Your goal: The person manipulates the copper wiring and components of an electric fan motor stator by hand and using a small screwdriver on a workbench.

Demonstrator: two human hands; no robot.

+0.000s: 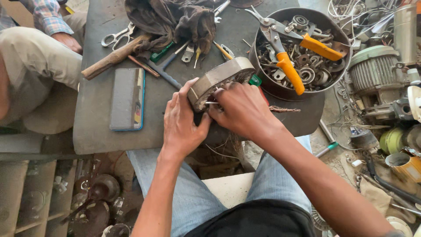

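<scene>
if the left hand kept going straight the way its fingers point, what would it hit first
The left hand points up and slightly right, and its fingers already rest against the round grey metal motor stator. So that ring is first. Beyond it lies the dark crumpled cloth, though depth is hard to judge.

A round grey metal motor stator (221, 75) stands tilted on edge at the dark worktable's near edge

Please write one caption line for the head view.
Both hands, left hand and right hand, grip a round metal stator on a cluttered workbench.
</scene>
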